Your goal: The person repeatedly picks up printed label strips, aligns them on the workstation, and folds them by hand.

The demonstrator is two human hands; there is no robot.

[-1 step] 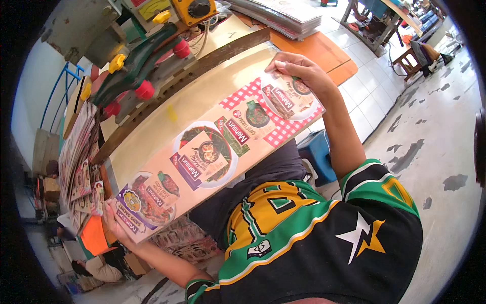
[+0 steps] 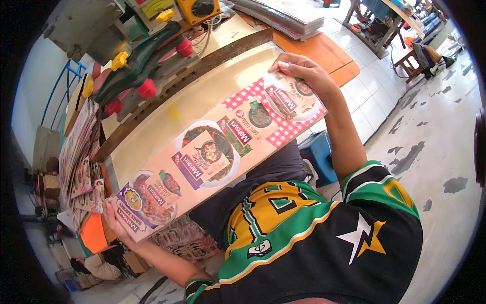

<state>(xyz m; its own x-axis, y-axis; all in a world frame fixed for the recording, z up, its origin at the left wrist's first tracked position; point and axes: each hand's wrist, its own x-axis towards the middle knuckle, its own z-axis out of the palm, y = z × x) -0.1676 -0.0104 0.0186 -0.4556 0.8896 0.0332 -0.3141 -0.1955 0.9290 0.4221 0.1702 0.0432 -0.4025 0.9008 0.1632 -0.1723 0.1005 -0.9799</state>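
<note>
A long printed sheet (image 2: 248, 175) with food pictures and a red-and-white checked part lies slanted across the front of me. My left hand (image 2: 117, 223) grips its lower left end, some of the fingers hidden by the sheet. At the upper right end, my right hand (image 2: 302, 73) is closed on the corner, fingers curled and thumb showing. Just beyond the sheet's far edge is a pale yellowish work surface (image 2: 152, 134), with a long metal bar (image 2: 223, 53) along its far side.
Behind the bar stands a machine with a dark green curved arm (image 2: 136, 66), red and yellow knobs. Stacked printed sheets (image 2: 78, 162) are at the left, another stack (image 2: 283, 17) at the far side by an orange board (image 2: 324, 55). A blue stool (image 2: 319, 157) stands by my right arm. Another person (image 2: 101, 266) is at lower left.
</note>
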